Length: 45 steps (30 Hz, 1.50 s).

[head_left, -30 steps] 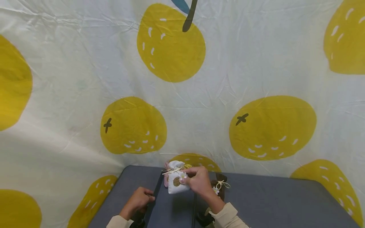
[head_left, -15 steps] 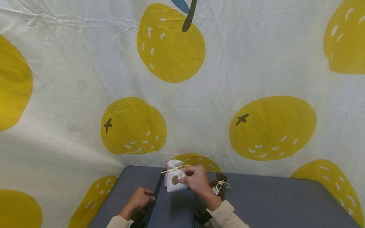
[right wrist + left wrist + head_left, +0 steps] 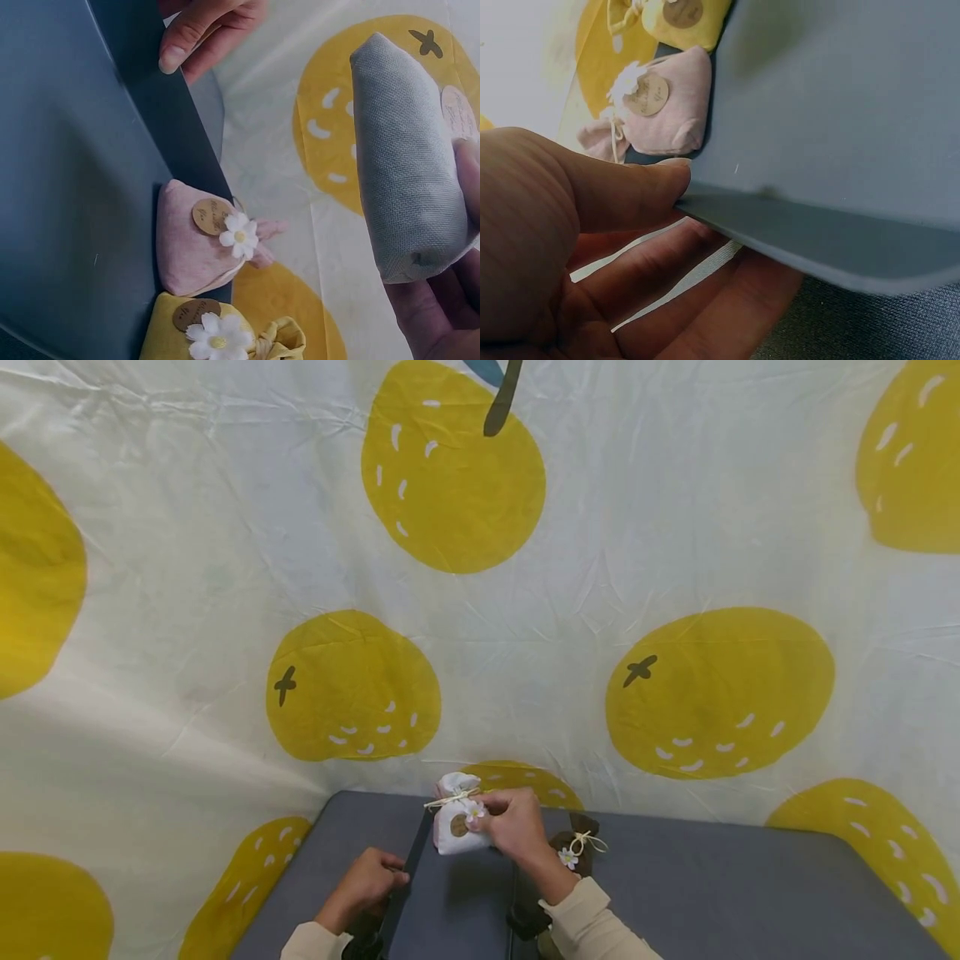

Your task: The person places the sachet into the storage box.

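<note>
My right hand point(image 3: 517, 827) pinches a small white drawstring sachet point(image 3: 452, 842), with a round brown label and a white flower, and holds it up over the far end of a long grey tray point(image 3: 450, 922). My left hand point(image 3: 366, 883) grips the tray's left side; in the left wrist view its thumb lies over the thin wall point(image 3: 817, 232) and its fingers are beneath. At the tray's far end lie a pink sachet point(image 3: 191, 240) and a yellow sachet point(image 3: 159, 322), side by side. In the head view the white sachet mostly hides them.
A brown sachet point(image 3: 581, 827) with a cream bow stands right of the tray, partly behind my right wrist. The tray rests on a dark grey table point(image 3: 720, 893). Behind the table hangs a white cloth point(image 3: 525, 693) printed with yellow fruit.
My right hand has carried the white sachet slightly farther away and to the left, so it covers more of the pink one. The left hand keeps its grip on the tray.
</note>
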Motion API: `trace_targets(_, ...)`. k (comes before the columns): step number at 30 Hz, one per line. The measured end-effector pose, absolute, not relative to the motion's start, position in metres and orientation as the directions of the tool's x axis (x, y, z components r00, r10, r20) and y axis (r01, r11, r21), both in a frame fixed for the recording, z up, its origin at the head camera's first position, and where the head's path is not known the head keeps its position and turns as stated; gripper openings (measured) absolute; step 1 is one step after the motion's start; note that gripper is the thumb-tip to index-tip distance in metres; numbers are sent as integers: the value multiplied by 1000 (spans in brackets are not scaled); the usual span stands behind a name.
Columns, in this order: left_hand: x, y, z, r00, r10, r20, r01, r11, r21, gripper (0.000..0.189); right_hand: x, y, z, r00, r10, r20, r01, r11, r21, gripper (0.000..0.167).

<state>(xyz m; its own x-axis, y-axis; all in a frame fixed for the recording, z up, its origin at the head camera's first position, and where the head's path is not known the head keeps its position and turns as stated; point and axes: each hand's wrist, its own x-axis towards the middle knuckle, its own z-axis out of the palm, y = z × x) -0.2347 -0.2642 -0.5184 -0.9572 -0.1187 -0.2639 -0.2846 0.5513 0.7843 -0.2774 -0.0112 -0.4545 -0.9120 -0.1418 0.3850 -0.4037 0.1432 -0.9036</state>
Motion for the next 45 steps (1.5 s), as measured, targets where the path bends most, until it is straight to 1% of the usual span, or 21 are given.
trace_targets(4, -235, -264, -518, -956, -116, -268, -287, 550, 785, 31, -279, -13, -455, -913, -139, 384, -402, 140, -905, 29)
trace_targets(10, -235, -265, -517, -957, -111, -270, -285, 552, 783, 33, -282, -16, -457, -900, -125, 418, -432, 137, -891, 28)
trace_targets(17, -232, -264, -517, -969, -111, -222, -246, 546, 801, 33, -283, -21, -459, -889, -126, 440, -456, 159, -876, 28)
trace_targets(25, -230, -265, -514, -971, -110, -213, -238, 546, 803, 30, -283, -27, -460, -896, -137, 422, -440, 160, -884, 27)
trace_targets(34, -230, -266, -519, -977, -110, -183, -213, 536, 817, 29, -282, -34, -463, -883, -146, 445, -466, 171, -868, 28)
trace_targets(45, -231, -268, -520, -975, -104, -195, -220, 533, 817, 27, -282, -41, -471, -884, -154, 441, -465, 195, -864, 28)
